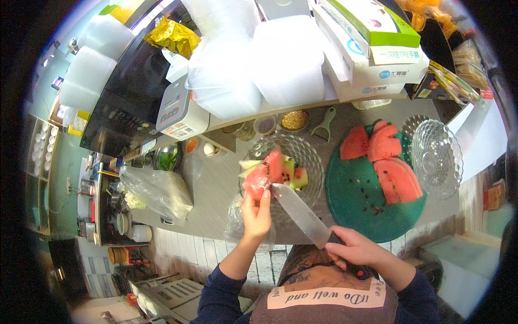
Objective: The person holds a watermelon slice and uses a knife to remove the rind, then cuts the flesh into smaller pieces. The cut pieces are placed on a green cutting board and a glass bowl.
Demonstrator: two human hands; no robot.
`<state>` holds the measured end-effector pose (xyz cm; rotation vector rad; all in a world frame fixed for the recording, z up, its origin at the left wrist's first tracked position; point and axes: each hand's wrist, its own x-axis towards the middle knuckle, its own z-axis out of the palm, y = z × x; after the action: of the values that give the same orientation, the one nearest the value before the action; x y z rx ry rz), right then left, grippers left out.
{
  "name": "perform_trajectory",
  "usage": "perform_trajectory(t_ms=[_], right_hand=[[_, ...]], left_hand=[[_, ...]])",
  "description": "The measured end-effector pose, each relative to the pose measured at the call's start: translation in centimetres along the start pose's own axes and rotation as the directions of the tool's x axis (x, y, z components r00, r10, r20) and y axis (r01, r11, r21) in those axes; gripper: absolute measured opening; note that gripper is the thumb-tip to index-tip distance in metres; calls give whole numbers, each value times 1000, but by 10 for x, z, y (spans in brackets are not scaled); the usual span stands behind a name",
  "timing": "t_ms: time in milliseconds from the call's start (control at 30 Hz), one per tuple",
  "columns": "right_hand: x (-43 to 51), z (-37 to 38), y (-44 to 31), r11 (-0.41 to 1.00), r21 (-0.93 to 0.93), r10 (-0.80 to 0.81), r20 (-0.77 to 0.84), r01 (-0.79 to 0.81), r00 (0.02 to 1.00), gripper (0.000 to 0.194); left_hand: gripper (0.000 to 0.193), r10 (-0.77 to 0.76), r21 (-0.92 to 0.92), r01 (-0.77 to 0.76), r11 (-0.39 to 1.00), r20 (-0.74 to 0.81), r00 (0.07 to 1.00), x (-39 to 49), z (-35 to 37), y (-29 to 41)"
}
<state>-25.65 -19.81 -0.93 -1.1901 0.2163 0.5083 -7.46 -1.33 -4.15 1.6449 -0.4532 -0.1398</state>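
My left hand (257,214) holds a piece of watermelon flesh (259,178) with black seeds over a clear bubbled bowl (313,166). Pale and green rind pieces (301,178) lie in that bowl. My right hand (353,248) grips the black handle of a kitchen knife (301,214), whose tip touches or nearly touches the melon piece by my left fingertips. To the right, a round green cutting board (344,202) bears several red watermelon pieces (396,180) and scattered seeds. Another clear bubbled bowl (437,158) stands at the board's right edge.
A peeler (325,124) and a bowl of yellow kernels (294,120) lie under the raised shelf. Stacked plastic containers (287,60) and boxes (376,73) crowd that shelf. A filled plastic bag (162,194) lies at left; a crumpled clear bag (238,220) hangs near the table's front edge.
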Motion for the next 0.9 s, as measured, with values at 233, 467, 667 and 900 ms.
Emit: perform_trajectory(t_ms=[233,467,667,900], right_hand=[[9,-6,9,997,76,6,39,-9,999,16],[-2,-6,7,865,-444,-349,-199,234,916,22],[-1,-3,5,626,-780,-470,-372,5,800,26],[0,-4,6,683,-723,-466,-316,108,827,24]], left_hand=[[36,-314,-610,313,728,108,943,11,-3,5],[40,-328,-705,298,644,97,940,24,-25,12],[44,-404,-867,416,276,288,868,32,-32,14],[53,-292,-780,590,-207,625,724,34,-16,7]])
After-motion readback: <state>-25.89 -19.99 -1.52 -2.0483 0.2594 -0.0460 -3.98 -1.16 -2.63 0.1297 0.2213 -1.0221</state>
